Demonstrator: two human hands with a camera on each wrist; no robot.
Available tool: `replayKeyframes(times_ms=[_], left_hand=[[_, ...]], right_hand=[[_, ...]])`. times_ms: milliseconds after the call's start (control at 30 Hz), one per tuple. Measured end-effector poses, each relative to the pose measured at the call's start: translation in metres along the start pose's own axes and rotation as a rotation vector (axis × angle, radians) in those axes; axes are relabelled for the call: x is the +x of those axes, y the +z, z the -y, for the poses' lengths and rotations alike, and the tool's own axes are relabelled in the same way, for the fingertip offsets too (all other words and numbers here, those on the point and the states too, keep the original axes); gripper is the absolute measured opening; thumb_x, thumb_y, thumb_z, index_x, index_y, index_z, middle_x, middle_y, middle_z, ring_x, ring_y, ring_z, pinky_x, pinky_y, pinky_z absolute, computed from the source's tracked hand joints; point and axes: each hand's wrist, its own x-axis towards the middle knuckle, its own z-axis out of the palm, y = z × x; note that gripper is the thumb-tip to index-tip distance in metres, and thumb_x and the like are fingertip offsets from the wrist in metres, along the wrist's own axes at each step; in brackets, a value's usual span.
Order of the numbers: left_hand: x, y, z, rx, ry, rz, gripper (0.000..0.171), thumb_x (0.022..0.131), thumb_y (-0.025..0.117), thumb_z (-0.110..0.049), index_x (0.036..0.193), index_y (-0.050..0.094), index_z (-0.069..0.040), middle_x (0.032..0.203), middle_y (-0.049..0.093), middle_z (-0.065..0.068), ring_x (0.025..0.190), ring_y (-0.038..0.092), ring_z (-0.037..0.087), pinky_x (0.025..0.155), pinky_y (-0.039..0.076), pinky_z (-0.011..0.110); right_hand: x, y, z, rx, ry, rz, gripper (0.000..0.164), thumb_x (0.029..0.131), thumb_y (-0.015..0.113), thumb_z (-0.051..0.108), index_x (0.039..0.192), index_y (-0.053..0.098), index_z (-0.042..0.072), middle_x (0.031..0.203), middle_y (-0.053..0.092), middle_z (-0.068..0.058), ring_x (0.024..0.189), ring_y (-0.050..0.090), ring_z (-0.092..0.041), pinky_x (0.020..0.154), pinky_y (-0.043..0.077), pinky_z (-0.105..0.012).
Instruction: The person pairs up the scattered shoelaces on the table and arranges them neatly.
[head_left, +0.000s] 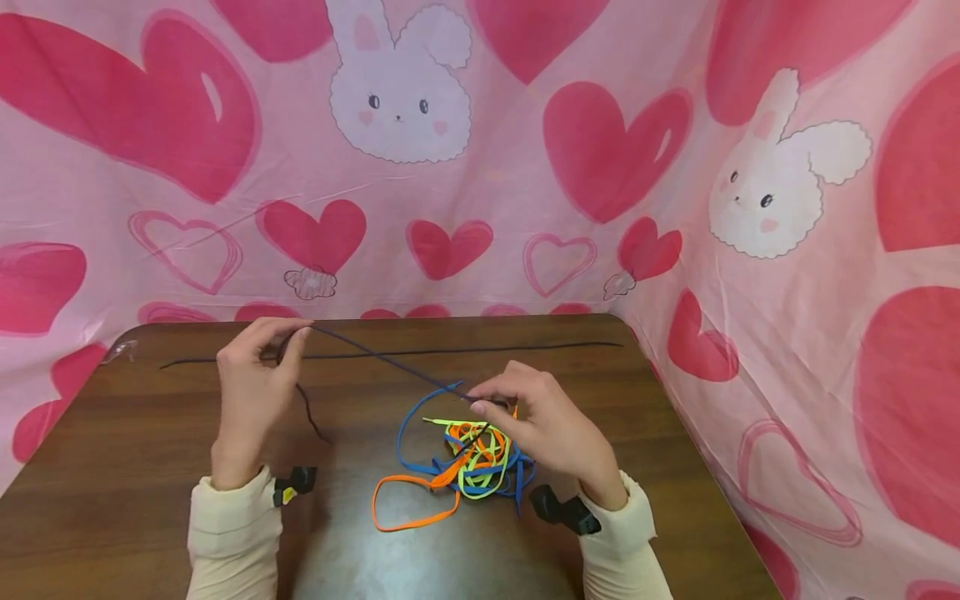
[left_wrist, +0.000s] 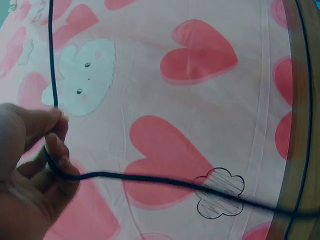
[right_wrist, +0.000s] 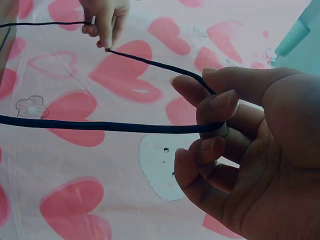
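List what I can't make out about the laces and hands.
- Head view: lower strands of the lace pile, covered by upper ones.
- Left wrist view: both ends of the held dark lace, cut off by top and right edges.
- Right wrist view: wrist of the right hand, beyond the right edge.

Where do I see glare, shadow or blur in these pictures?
Head view: a pale sheen on the table near the bottom edge; left wrist view: dimmer, the held dark cord blurring toward the lower right; right wrist view: also dim, the right hand darkly shaded against the lighter cloth.
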Motion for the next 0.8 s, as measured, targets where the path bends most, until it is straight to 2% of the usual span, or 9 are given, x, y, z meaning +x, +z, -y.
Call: replayKeyframes(times_ms=[167, 300, 433, 633, 800], left_hand=[[0.0, -0.003, 0.005, 0.035, -0.077, -0.077, 0.011, 0.089, 0.072, 0.005, 0.099, 0.078, 0.003, 0.086, 0.07, 0.008, 0.064, 0.051, -0.006, 0.061, 0.04, 0.006], [-0.001, -0.004, 0.008, 0.053, -0.129, -0.099, 0.011, 0.091, 0.072, 0.003, 0.1, 0.078, 0.002, 0.088, 0.069, 0.003, 0.062, 0.052, -0.006, 0.061, 0.04, 0.007], [-0.001, -0.005, 0.011, 0.069, -0.195, -0.14, 0.011, 0.091, 0.072, 0.0, 0.101, 0.078, 0.001, 0.087, 0.067, -0.007, 0.063, 0.053, -0.008, 0.061, 0.041, 0.007], [0.001, -0.009, 0.013, 0.092, -0.235, -0.222, 0.012, 0.093, 0.071, -0.005, 0.1, 0.079, 0.0, 0.082, 0.061, -0.02, 0.062, 0.056, -0.016, 0.061, 0.042, 0.005], [0.002, -0.015, 0.012, 0.114, -0.242, -0.258, 0.014, 0.094, 0.068, -0.005, 0.101, 0.079, 0.001, 0.083, 0.059, -0.026, 0.063, 0.055, -0.018, 0.061, 0.042, 0.004]], right_hand=[[-0.003, 0.0, 0.005, 0.024, -0.041, 0.078, 0.017, 0.095, 0.072, 0.014, 0.111, 0.077, 0.013, 0.082, 0.06, 0.011, 0.075, 0.049, -0.005, 0.063, 0.043, -0.022], [-0.005, -0.001, 0.01, -0.025, -0.063, 0.18, 0.02, 0.097, 0.07, 0.019, 0.115, 0.076, 0.014, 0.082, 0.057, 0.013, 0.076, 0.048, -0.001, 0.065, 0.044, -0.019], [-0.01, -0.003, 0.016, -0.068, -0.086, 0.235, 0.021, 0.097, 0.07, 0.021, 0.116, 0.076, 0.015, 0.082, 0.055, 0.015, 0.075, 0.047, 0.0, 0.065, 0.043, -0.018], [-0.017, -0.005, 0.025, -0.087, -0.138, 0.24, 0.019, 0.097, 0.07, 0.017, 0.114, 0.076, 0.014, 0.079, 0.053, 0.013, 0.071, 0.044, 0.003, 0.064, 0.041, -0.014], [-0.021, -0.01, 0.027, -0.049, -0.222, 0.192, 0.019, 0.096, 0.07, 0.011, 0.114, 0.075, 0.012, 0.078, 0.054, 0.009, 0.071, 0.045, 0.002, 0.063, 0.04, -0.012]])
